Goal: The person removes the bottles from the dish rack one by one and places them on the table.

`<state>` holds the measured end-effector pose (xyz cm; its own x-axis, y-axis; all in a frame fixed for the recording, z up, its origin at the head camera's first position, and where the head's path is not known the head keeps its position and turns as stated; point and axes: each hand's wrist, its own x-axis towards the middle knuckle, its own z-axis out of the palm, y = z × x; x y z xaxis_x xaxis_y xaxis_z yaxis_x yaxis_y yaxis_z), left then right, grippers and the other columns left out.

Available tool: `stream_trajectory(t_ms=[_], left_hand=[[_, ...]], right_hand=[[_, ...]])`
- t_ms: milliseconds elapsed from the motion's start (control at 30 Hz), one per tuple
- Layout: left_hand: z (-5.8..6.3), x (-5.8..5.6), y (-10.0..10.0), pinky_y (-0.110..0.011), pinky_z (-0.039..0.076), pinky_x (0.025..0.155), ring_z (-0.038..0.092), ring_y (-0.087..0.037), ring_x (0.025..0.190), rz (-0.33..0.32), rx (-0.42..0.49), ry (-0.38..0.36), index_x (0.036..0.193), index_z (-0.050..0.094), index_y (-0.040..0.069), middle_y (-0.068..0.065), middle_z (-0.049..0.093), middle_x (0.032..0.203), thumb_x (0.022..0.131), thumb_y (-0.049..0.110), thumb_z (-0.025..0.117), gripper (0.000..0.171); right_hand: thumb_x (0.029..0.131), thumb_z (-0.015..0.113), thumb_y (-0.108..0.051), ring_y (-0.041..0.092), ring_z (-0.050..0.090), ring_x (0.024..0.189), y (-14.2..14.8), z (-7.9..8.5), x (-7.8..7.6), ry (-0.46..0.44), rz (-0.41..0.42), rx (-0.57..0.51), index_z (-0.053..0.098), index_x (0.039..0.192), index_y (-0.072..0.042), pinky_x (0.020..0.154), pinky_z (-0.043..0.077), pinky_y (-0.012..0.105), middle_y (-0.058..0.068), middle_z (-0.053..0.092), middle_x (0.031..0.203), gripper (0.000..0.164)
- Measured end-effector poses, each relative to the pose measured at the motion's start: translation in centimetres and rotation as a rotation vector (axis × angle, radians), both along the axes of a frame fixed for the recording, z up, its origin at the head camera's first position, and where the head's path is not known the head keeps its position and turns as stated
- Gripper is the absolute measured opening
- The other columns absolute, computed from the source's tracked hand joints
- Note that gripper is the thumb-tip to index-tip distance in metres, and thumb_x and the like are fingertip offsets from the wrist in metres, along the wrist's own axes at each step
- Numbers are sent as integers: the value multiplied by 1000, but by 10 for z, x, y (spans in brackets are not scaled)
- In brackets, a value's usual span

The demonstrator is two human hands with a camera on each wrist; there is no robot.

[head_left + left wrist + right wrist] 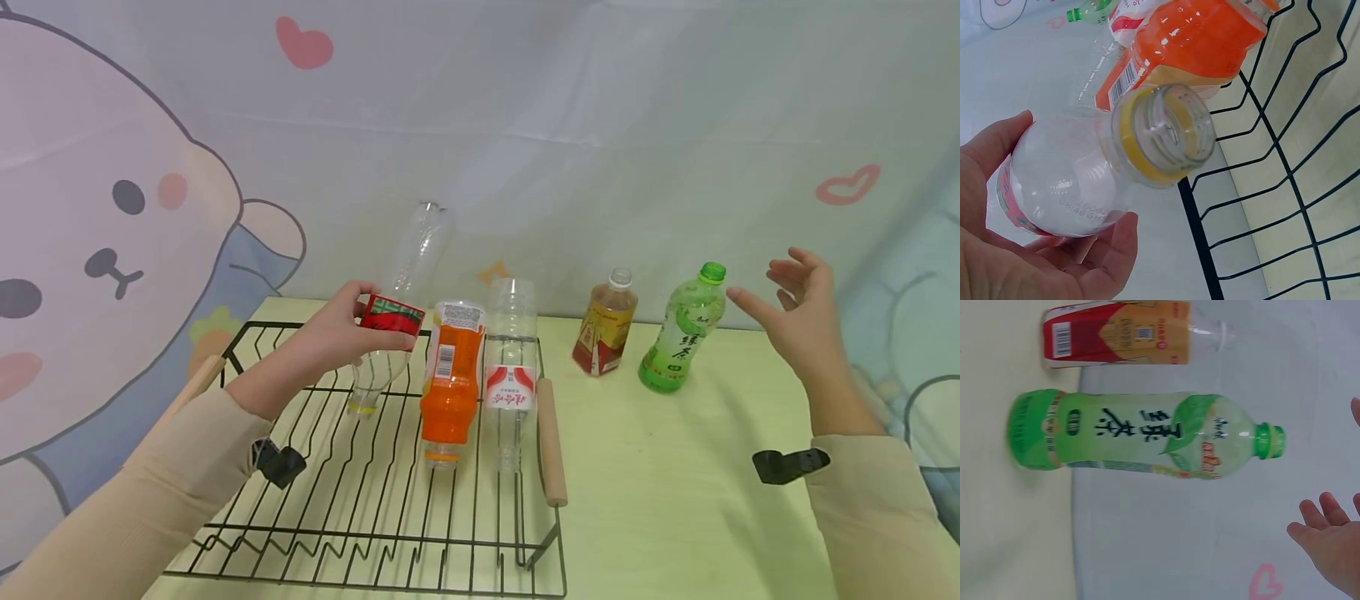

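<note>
The place looks like a small tabletop recording corner; whether it lies in a home or a studio cannot be told. A pale, creased cloth (600, 100), printed with a cartoon animal (97, 192) and pink hearts (303, 43), hangs behind the back edge of a light yellow-green table (667, 492). The table's left part bears a household black wire rack (375, 537) with wooden handles (552, 442) and plastic drink bottles (453, 379) on it; a green tea bottle (681, 337) stands near the back edge. Black wrist devices (281, 463) sit at the person's beige cuffs (225, 437).
</note>
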<state>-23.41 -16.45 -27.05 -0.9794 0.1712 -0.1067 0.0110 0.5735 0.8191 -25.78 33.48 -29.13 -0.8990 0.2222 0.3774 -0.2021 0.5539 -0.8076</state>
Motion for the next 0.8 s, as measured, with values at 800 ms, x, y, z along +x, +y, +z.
stream_trajectory(t_ms=[800], left_hand=[[26, 0, 28, -40, 49, 90, 52, -32, 108, -102, -60, 44, 145, 26, 9, -17, 46, 127, 80, 25, 77, 84]], right_hand=[[86, 73, -22, 12, 34, 139, -55, 50, 14, 119, 133, 94, 23, 150, -17, 109, 21, 9, 7, 38, 144, 82]])
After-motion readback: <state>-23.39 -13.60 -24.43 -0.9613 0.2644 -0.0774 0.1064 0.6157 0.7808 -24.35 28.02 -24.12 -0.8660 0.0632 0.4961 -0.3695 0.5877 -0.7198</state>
